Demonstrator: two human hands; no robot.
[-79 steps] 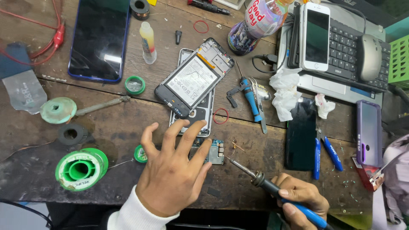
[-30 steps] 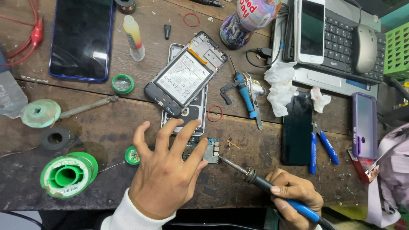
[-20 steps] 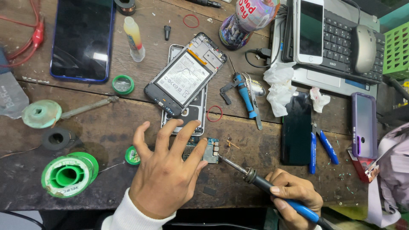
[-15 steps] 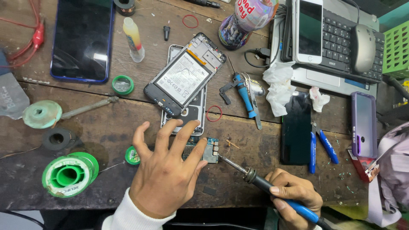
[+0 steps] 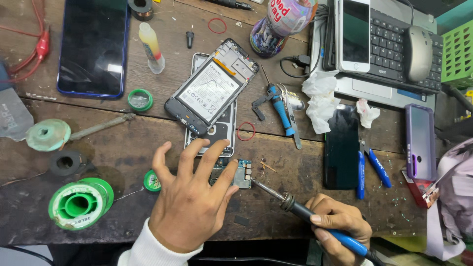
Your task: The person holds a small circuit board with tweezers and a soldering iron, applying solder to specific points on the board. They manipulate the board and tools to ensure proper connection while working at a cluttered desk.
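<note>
Now the left hand [image 5: 189,207] lies flat and spread on the wooden table [image 5: 123,143], its fingers released and pressing down a small circuit board [image 5: 235,172], which sits near the middle of the view, just below an opened phone [image 5: 212,93]. The right hand [image 5: 340,229] is clenched around the blue handle of a soldering iron [image 5: 305,213], and the metal tip points toward 10 o'clock and touches the right edge of the board. At 9 o'clock from the left hand stands a green solder spool [image 5: 79,204], and a small green tin [image 5: 152,181] is just beside the thumb. The opened phone is tilted, lying on top of a second phone frame. At 11 o'clock lies a dark tablet [image 5: 93,47], well apart from the hands. At 3 o'clock from the board is a black phone [image 5: 341,148], with blue-handled cutters [image 5: 369,167] just beside it. At 1 o'clock rests a keyboard [image 5: 389,44] that carries a white phone [image 5: 355,34] and a mouse [image 5: 418,47].
</note>
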